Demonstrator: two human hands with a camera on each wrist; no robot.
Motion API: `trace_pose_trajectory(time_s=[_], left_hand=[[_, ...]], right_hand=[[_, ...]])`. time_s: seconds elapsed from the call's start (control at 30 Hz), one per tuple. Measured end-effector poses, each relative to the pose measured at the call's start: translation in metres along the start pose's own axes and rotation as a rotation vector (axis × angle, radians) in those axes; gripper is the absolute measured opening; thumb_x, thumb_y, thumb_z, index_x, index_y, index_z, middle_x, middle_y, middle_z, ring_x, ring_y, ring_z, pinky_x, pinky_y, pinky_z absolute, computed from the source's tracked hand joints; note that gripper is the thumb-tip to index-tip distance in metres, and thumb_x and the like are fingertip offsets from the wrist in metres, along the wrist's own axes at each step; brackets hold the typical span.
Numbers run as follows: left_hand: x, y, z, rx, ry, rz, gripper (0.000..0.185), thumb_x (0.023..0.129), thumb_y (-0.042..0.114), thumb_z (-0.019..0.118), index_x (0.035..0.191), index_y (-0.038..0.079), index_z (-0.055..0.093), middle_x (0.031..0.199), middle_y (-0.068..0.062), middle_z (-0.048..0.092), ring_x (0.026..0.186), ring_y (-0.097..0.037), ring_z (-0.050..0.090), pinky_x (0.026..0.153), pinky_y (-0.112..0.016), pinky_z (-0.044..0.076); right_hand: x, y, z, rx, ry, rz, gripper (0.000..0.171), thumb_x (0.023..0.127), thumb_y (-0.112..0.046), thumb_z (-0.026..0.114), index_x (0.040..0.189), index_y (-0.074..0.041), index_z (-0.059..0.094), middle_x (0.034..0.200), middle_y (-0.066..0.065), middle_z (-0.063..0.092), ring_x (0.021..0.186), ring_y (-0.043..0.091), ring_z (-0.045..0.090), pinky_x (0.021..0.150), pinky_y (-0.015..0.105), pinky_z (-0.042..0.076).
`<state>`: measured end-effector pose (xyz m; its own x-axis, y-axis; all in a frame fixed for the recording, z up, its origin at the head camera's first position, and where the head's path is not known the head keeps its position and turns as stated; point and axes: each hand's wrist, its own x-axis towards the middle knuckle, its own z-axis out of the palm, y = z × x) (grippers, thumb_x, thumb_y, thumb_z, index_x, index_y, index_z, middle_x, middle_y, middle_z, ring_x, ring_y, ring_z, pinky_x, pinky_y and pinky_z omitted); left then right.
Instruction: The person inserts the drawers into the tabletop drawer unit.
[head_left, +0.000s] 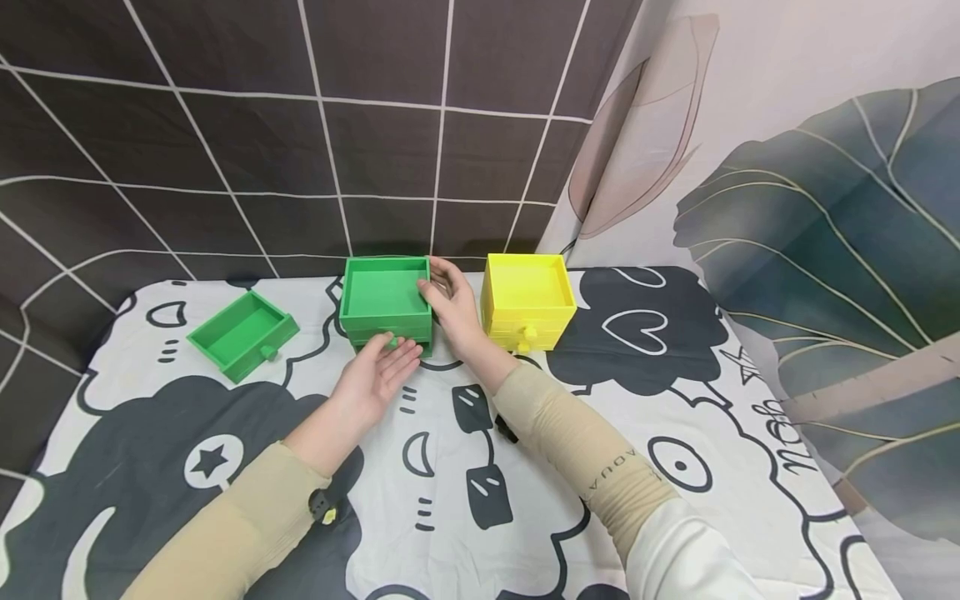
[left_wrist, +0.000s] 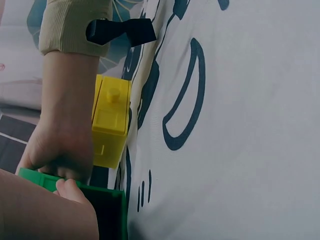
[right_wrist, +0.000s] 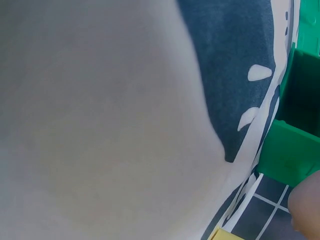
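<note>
- The lower front of the green drawer box (head_left: 386, 302) is hidden behind the left hand (head_left: 377, 375); its knob is barely made out.
- A loose green drawer (head_left: 242, 332) lies to its left, a yellow drawer box (head_left: 527, 302) to its right.
- The left hand is held palm-up, fingers relaxed at the front; the box's right side is gripped by the right hand (head_left: 450, 304).

On the bench (head_left: 675, 433), the loose drawer (head_left: 242, 332) lies left of the middle box (head_left: 386, 302), a second box (head_left: 527, 302) stands right of it, the right hand (head_left: 452, 310) between them, the left hand (head_left: 372, 377) before the middle box.
</note>
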<state>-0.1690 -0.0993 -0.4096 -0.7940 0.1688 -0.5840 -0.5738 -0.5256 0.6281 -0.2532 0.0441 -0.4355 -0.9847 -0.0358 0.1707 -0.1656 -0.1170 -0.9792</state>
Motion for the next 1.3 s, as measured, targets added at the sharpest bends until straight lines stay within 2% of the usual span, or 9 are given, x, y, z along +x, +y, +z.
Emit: trace_pose_trajectory(time_s=[0.13,0.3,0.37,0.47,0.6,0.73,0.9,1.07,1.3], left_hand=[[0.0,-0.001,-0.002,-0.016,-0.015,0.008,0.019,0.114,0.026,0.043,0.12,0.009,0.051,0.109,0.002,0.068,0.102,-0.008,0.073,0.117,-0.023,0.051],[-0.002,-0.001,-0.005,-0.039,-0.034,0.015,0.019,0.114,0.025,0.044,0.12,0.009,0.051,0.114,0.0,0.067,0.103,-0.009,0.072,0.121,-0.025,0.048],[-0.002,-0.002,-0.006,-0.037,-0.038,0.013,0.019,0.115,0.026,0.044,0.121,0.009,0.051,0.122,-0.002,0.065,0.108,-0.01,0.071,0.121,-0.025,0.047],[-0.004,-0.002,-0.007,-0.031,-0.045,0.008,0.021,0.115,0.026,0.044,0.124,0.009,0.05,0.138,-0.006,0.06,0.128,-0.016,0.066,0.121,-0.024,0.048],[-0.006,-0.002,-0.01,-0.025,-0.062,-0.001,0.023,0.115,0.027,0.045,0.128,0.009,0.049,0.149,-0.009,0.053,0.154,-0.025,0.047,0.121,-0.024,0.047],[-0.01,-0.002,-0.015,0.005,-0.08,-0.002,0.024,0.115,0.026,0.044,0.132,0.009,0.048,0.153,-0.01,0.049,0.157,-0.027,0.041,0.123,-0.024,0.045],[-0.012,-0.002,-0.026,0.026,-0.076,-0.009,0.021,0.115,0.023,0.043,0.131,0.01,0.048,0.15,-0.008,0.05,0.143,-0.019,0.056,0.122,-0.023,0.045],[-0.013,-0.002,-0.04,0.04,-0.066,-0.02,0.021,0.115,0.019,0.042,0.133,0.011,0.048,0.151,-0.008,0.049,0.135,-0.015,0.059,0.123,-0.023,0.044],[-0.016,0.001,-0.062,-0.026,-0.064,-0.044,0.019,0.113,0.015,0.046,0.131,0.01,0.052,0.107,0.003,0.074,0.097,-0.007,0.076,0.123,-0.024,0.044]], right_hand=[[0.0,0.001,0.0,0.005,0.004,0.002,0.049,0.101,-0.002,0.058,0.148,0.008,0.047,0.15,0.029,0.053,0.145,0.04,0.05,0.128,0.042,0.042],[0.001,0.002,0.0,0.007,0.002,0.002,0.049,0.101,-0.001,0.058,0.148,0.008,0.047,0.15,0.029,0.053,0.145,0.04,0.05,0.128,0.042,0.042],[0.001,0.002,0.0,0.005,-0.001,0.001,0.05,0.101,-0.001,0.058,0.149,0.009,0.047,0.151,0.029,0.052,0.145,0.04,0.05,0.128,0.042,0.042],[0.001,0.003,-0.001,0.001,-0.004,0.002,0.05,0.101,-0.002,0.058,0.149,0.008,0.047,0.151,0.029,0.052,0.146,0.04,0.05,0.129,0.043,0.041],[0.001,0.002,-0.001,0.0,-0.007,0.004,0.05,0.102,-0.002,0.058,0.149,0.008,0.046,0.152,0.028,0.052,0.146,0.039,0.05,0.129,0.043,0.041],[0.001,0.001,0.0,-0.004,-0.008,0.006,0.049,0.102,-0.002,0.057,0.15,0.008,0.046,0.152,0.028,0.052,0.147,0.039,0.049,0.13,0.042,0.04],[0.002,0.0,0.0,-0.001,-0.006,0.011,0.05,0.103,-0.003,0.057,0.15,0.007,0.046,0.153,0.027,0.051,0.147,0.038,0.049,0.13,0.042,0.039],[0.001,0.001,0.0,-0.002,-0.001,0.014,0.049,0.103,-0.003,0.058,0.15,0.007,0.047,0.152,0.027,0.052,0.147,0.038,0.05,0.13,0.041,0.04],[0.001,0.001,0.0,-0.001,0.008,0.014,0.049,0.102,-0.002,0.058,0.149,0.007,0.048,0.151,0.027,0.053,0.147,0.038,0.05,0.129,0.041,0.041]])
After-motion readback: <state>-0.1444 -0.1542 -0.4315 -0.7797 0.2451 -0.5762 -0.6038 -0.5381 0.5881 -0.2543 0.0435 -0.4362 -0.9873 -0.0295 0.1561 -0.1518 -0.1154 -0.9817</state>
